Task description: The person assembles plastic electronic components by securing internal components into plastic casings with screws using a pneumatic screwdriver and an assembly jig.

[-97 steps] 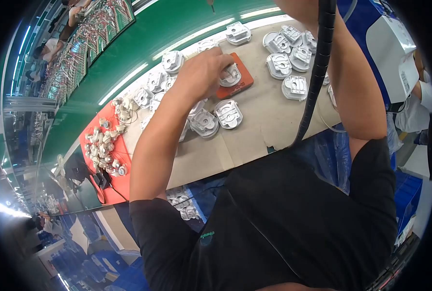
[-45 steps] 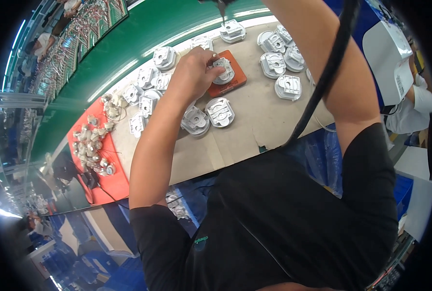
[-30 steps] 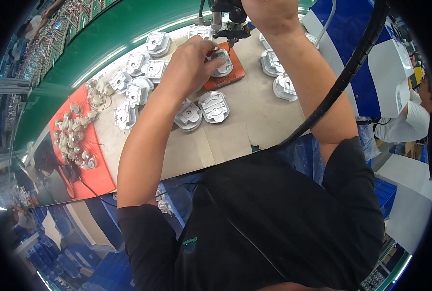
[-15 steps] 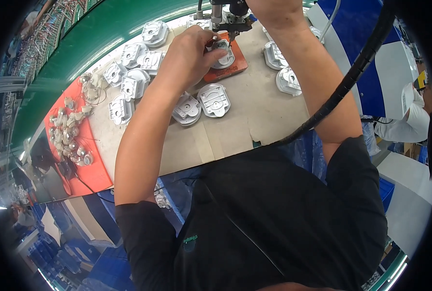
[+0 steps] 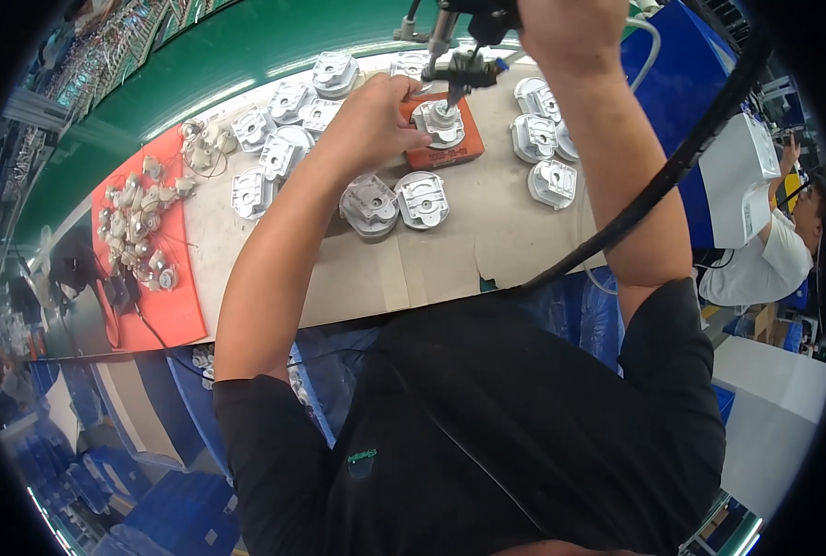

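Note:
A white plastic housing [image 5: 439, 125] sits on a red block [image 5: 459, 156] at the far middle of the table. My left hand [image 5: 376, 125] is curled about its left side, thumb at the near edge and fingers at the far edge. Above the housing hangs a power screwdriver [image 5: 464, 69], its tip down at a raised round part in the middle. My right hand [image 5: 575, 37] is closed at the screwdriver's upper end; the top of the picture cuts off its fingers. Two more housings, a nearer one [image 5: 423, 200] and its neighbour [image 5: 369, 206], lie just in front of the block.
Several white housings [image 5: 281, 153] stand left of my left hand, others [image 5: 535, 136] to the right. Wired cream parts [image 5: 135, 222] lie on an orange sheet [image 5: 186, 310]. A black ribbed hose [image 5: 635, 208] crosses by my right forearm. A co-worker [image 5: 775, 250] is at far right.
The screwdriver's tip has come down onto the housing. My left fingers have drawn back from over the housing to its left side. The whole view has shifted slightly.

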`<state>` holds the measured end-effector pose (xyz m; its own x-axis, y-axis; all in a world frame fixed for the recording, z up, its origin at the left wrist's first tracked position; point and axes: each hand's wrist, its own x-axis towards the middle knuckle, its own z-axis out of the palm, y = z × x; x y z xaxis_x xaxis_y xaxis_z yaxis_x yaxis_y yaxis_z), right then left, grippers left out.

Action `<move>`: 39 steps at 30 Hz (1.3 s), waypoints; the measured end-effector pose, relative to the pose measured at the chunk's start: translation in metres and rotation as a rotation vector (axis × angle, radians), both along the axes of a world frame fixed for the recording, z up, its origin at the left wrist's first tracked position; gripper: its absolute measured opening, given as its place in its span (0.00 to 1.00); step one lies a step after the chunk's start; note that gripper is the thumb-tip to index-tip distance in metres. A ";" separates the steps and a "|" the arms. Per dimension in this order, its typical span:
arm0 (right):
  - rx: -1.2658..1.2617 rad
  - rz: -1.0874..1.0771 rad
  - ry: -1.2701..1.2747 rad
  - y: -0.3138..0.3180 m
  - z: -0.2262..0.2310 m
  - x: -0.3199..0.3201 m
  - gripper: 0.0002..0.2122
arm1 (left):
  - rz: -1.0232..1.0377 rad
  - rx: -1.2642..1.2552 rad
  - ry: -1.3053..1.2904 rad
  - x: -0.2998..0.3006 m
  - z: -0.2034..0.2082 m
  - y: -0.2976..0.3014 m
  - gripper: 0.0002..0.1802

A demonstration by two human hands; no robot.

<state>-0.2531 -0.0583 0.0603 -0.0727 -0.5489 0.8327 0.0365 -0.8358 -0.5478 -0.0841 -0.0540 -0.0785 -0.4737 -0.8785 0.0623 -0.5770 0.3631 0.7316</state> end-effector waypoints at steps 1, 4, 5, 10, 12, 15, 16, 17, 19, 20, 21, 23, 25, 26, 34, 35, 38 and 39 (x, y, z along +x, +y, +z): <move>-0.022 0.002 -0.023 -0.008 -0.008 0.004 0.18 | 0.006 0.002 0.002 0.000 0.001 0.001 0.31; 0.095 -0.003 -0.001 -0.009 -0.022 0.009 0.18 | 0.017 0.024 -0.033 -0.002 -0.001 0.003 0.32; 0.170 0.022 -0.057 -0.009 -0.027 0.013 0.18 | 0.014 0.048 -0.020 -0.001 -0.004 0.001 0.29; 0.139 0.032 -0.051 -0.019 -0.039 0.011 0.18 | 0.016 0.040 -0.114 -0.002 -0.008 -0.001 0.30; 0.135 0.073 -0.050 -0.021 -0.040 0.011 0.18 | 0.017 0.012 -0.112 -0.002 -0.009 -0.001 0.29; 0.039 0.098 -0.019 -0.027 -0.045 0.014 0.16 | 0.025 0.020 -0.095 -0.001 -0.008 -0.001 0.30; 0.046 0.096 -0.021 -0.027 -0.048 0.013 0.16 | 0.032 0.036 -0.087 0.000 -0.008 -0.001 0.31; 0.056 0.099 -0.005 -0.027 -0.049 0.012 0.15 | 0.036 -0.003 -0.079 0.000 -0.011 -0.001 0.32; 0.071 0.087 0.009 -0.021 -0.050 0.009 0.14 | 0.014 0.004 -0.076 -0.003 -0.009 -0.002 0.32; 0.105 0.100 0.006 -0.018 -0.048 0.009 0.14 | 0.000 0.003 -0.072 -0.004 -0.006 -0.002 0.32; 0.127 0.116 -0.001 -0.018 -0.046 0.010 0.14 | 0.009 0.011 -0.096 -0.004 -0.003 -0.005 0.33; 0.048 -0.053 0.022 -0.026 -0.056 0.012 0.16 | 0.016 0.038 -0.100 -0.003 -0.001 -0.003 0.31; 0.107 0.054 -0.031 -0.024 -0.049 0.016 0.18 | 0.024 0.033 -0.045 0.000 -0.007 -0.004 0.30; 0.086 0.052 -0.033 -0.022 -0.041 0.014 0.18 | 0.023 0.012 -0.048 0.002 -0.011 -0.003 0.30; -0.047 -0.121 0.232 -0.027 0.078 -0.024 0.21 | 0.058 -0.071 -0.097 -0.013 0.014 0.006 0.29; -0.090 -0.169 0.267 -0.028 0.082 -0.025 0.22 | 0.046 -0.095 -0.071 -0.015 0.013 0.005 0.28; 0.001 -0.457 0.395 -0.017 0.085 -0.032 0.25 | 0.021 -0.117 -0.036 -0.024 0.016 0.004 0.26; -0.197 -0.574 0.417 -0.019 0.077 -0.045 0.25 | -0.009 -0.072 -0.064 -0.031 0.021 0.003 0.24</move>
<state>-0.2977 -0.0774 0.1371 0.0402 -0.3573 0.9331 -0.6149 -0.7450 -0.2588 -0.1155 -0.0514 -0.0575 -0.4863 -0.8687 0.0941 -0.6184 0.4183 0.6653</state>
